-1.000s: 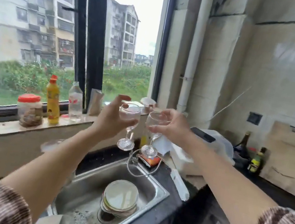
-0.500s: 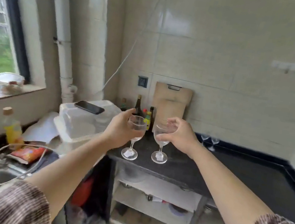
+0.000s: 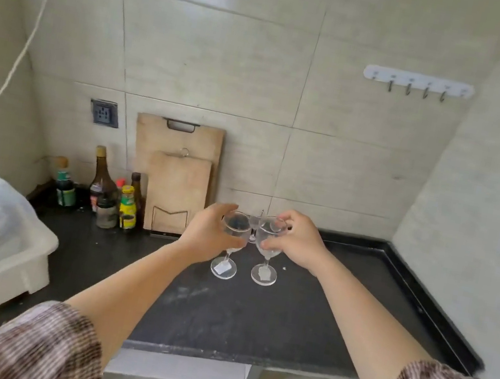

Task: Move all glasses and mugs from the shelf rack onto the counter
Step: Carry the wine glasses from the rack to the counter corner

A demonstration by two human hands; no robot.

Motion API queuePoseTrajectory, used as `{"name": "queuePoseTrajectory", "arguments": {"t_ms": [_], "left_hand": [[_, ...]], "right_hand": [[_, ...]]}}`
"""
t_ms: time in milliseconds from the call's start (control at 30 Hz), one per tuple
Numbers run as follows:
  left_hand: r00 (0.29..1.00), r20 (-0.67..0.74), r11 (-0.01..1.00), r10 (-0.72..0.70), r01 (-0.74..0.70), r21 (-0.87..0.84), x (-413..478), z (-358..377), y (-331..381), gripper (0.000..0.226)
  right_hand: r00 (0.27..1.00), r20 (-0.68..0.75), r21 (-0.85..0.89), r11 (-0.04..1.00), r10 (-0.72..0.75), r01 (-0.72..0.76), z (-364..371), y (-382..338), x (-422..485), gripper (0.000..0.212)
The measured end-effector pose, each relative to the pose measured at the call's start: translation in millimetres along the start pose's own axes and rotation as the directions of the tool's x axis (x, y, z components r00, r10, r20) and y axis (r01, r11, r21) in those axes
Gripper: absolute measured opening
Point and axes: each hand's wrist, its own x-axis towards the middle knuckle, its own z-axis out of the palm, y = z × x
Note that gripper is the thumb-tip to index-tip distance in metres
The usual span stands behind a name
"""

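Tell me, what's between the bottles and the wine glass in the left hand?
In the head view, two wooden cutting boards stand against the wall beside the bottles; then comes the left hand gripping its wine glass.

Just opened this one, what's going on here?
A person holds two stemmed glasses by their bowls: the left hand grips the left glass, and the right hand grips the right glass. Both glasses are upright and side by side, with their feet at or just above the black counter; contact cannot be told. A third glass stands behind them, mostly hidden. At the back left are cutting boards and bottles.
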Motion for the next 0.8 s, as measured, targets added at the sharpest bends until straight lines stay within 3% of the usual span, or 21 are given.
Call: {"name": "queuePoseTrajectory", "arguments": {"t_ms": [233,367,533,800], "left_hand": [[0.995,0.098,1.0,-0.007,0.005,0.02,98,91,0,0.076],[0.991,0.133,1.0,-0.015,0.012,0.025,157,154,-5,0.05],[0.972,0.198,0.99,-0.129,0.117,0.074,229,240,-18,0.021],[0.927,0.246,0.954,-0.281,0.244,0.171,316,328,-48,0.044]], "right_hand": [[0.997,-0.001,0.01,0.997,0.075,-0.075,-42,78,84,0.055],[0.994,0.027,-0.029,0.994,0.107,-0.106,-67,135,143,0.059],[0.985,0.084,-0.072,0.987,0.149,-0.143,-92,213,220,0.064],[0.971,0.147,-0.093,0.98,0.191,-0.179,-97,310,307,0.056]]}}
